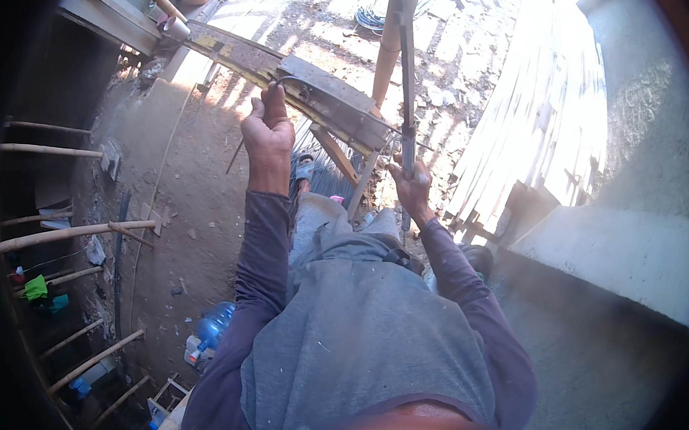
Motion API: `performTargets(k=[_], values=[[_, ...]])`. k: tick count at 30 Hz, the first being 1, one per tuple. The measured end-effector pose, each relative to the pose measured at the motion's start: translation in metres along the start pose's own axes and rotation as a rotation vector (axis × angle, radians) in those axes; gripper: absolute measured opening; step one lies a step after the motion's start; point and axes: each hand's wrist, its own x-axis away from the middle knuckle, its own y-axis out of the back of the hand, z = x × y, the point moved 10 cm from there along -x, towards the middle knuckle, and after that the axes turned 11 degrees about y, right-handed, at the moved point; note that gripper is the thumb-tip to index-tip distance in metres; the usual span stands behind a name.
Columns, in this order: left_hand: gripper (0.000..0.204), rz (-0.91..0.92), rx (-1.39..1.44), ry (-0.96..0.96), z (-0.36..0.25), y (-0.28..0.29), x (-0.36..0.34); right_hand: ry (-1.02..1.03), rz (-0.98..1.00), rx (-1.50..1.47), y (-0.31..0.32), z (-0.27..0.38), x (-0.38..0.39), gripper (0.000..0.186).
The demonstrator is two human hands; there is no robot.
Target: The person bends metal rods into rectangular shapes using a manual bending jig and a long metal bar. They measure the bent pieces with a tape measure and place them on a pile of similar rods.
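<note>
Left hand [267, 131] fisted around a bent steel rod [282, 83], pressing it against the metal bending bench [330, 99] for leverage; right hand [413, 189] wrapped round the long lever bar [406, 79], upright above the bench. Blue water jug [215, 325] stands on the dirt at lower left, label illegible

Purple long sleeves [260, 250], grey vest [363, 323]
</note>
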Motion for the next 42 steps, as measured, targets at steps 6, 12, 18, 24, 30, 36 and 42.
performTargets(k=[6, 12, 18, 24, 30, 36, 42], values=[[0.026, -0.075, -0.038, 0.050, 0.013, 0.025, -0.035, 0.040, -0.006, 0.106, 0.005, -0.018, -0.018, 0.028], [0.022, -0.071, -0.082, 0.100, 0.014, 0.029, -0.041, 0.117, 0.025, 0.068, -0.025, -0.033, -0.049, 0.036], [0.019, -0.159, -0.199, 0.041, -0.004, 0.035, -0.042, 0.154, 0.074, 0.137, -0.047, -0.048, -0.079, 0.030], [0.018, -0.106, -0.106, 0.130, 0.000, 0.035, -0.048, 0.270, 0.168, 0.051, -0.072, -0.049, -0.107, 0.030], [0.023, -0.231, -0.061, 0.096, -0.004, 0.080, -0.096, 0.070, 0.220, -0.001, -0.078, -0.076, -0.085, 0.037], [0.037, -0.357, -0.111, 0.403, 0.041, 0.156, -0.157, 0.026, 0.274, 0.126, -0.075, -0.087, -0.067, 0.035], [0.038, -0.305, -0.179, 0.333, 0.060, 0.192, -0.177, -0.199, 0.361, 0.237, -0.086, -0.123, -0.068, 0.041]])
